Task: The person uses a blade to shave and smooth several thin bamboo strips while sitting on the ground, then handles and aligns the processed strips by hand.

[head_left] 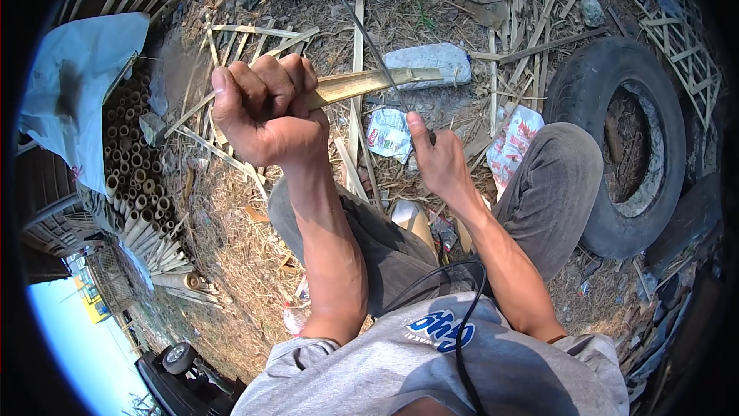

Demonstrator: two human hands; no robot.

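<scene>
Left hand [265, 112] raised, fist clenched tight around near end of a split bamboo strip [369, 83]; strip runs right and slightly far from the fist, pale yellow-green, ending beside a grey stone [435, 62]. Right hand [439, 158] lower and right of the strip, grip wrapped on a dark handle, thumb up along it; thin dark blade [369, 43] rising far-left from that hand and crossing the strip, probably a knife, edge hard to make out. Blade touching or cutting into strip near its middle, cannot tell which. Both forearms bare, coming in from near edge over grey-trousered knees. Grey shirt with blue print at bottom, black cable [462, 316] looped over it.

Ground of dry straw and bamboo offcuts all round. Crumpled printed wrappers [389, 133] just beyond right hand. Old tyre [616, 139] on right, beside right knee. Stack of cut bamboo tubes [135, 162], open ends showing, on left; white sack [77, 85] draped over its far-left side. Woven bamboo lattice [685, 46] far right. Second tyre edge at top, partly cut off.
</scene>
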